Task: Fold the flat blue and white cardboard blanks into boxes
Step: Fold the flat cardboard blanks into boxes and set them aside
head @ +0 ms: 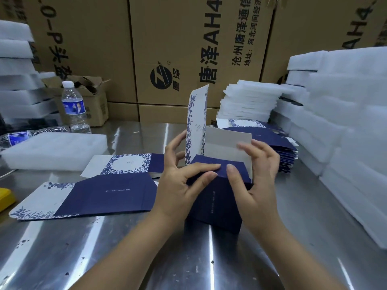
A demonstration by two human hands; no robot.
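Note:
A half-formed blue and white box stands on the steel table at centre. Its floral white lid panel points straight up and a white inner flap stands behind. My left hand holds the box's left side, thumb and forefinger pressing a navy flap down on top. My right hand holds the right side, thumb on the same flap, fingers behind the white flap. Two flat blanks lie to the left. A pile of flat blanks sits at the right.
White foam pads are stacked at far left, at right and behind the pile; one foam slab lies at left. A water bottle stands upright at back left. Brown cartons wall the back. A yellow object sits at the left edge.

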